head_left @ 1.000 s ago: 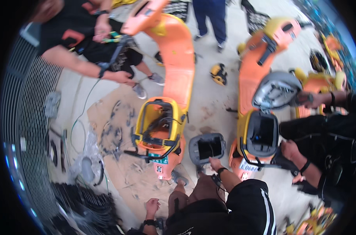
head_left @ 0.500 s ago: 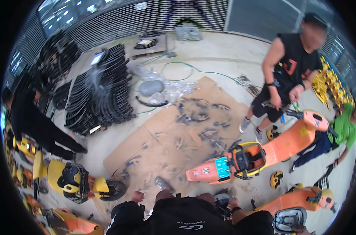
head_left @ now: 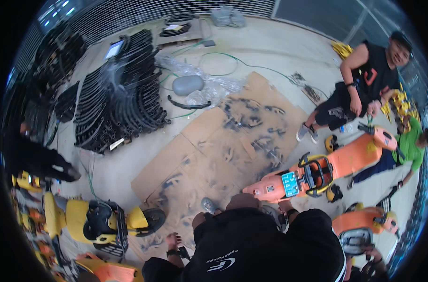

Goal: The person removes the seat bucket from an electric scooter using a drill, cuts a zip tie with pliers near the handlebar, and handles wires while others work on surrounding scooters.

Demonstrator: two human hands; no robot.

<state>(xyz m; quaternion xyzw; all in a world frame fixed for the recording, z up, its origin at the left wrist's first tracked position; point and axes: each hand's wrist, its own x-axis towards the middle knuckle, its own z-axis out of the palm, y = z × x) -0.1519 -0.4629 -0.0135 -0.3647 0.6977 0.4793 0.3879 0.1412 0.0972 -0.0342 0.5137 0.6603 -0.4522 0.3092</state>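
My left hand [head_left: 173, 240] hangs low over the cardboard, fingers apart, with nothing visible in it. It is nearest to the front wheel of a yellow scooter [head_left: 77, 218]. Close to the tail end of an orange scooter [head_left: 265, 188] is my right hand [head_left: 285, 206]; its fingers are too small and partly hidden to read, and I cannot tell whether it touches the scooter. That orange scooter has a teal plate [head_left: 289, 184] and a black rear rack [head_left: 317, 175]. My black-shirted torso leans over the lower middle and covers part of the floor.
Smudged cardboard sheets [head_left: 190, 155] cover the middle floor. Stacked black curved parts [head_left: 122, 94], plastic wrap and a grey rounded case [head_left: 188, 85] lie beyond. A person in a black sleeveless top [head_left: 364, 80] stands behind the orange scooter, near one in green [head_left: 411, 143]. Another orange scooter [head_left: 364, 218] is at right.
My torso leans farther forward and the view has shifted. My left hand is lower in the picture. The person in the sleeveless top appears farther right, head raised; the dark-clothed person is nearer the left edge.
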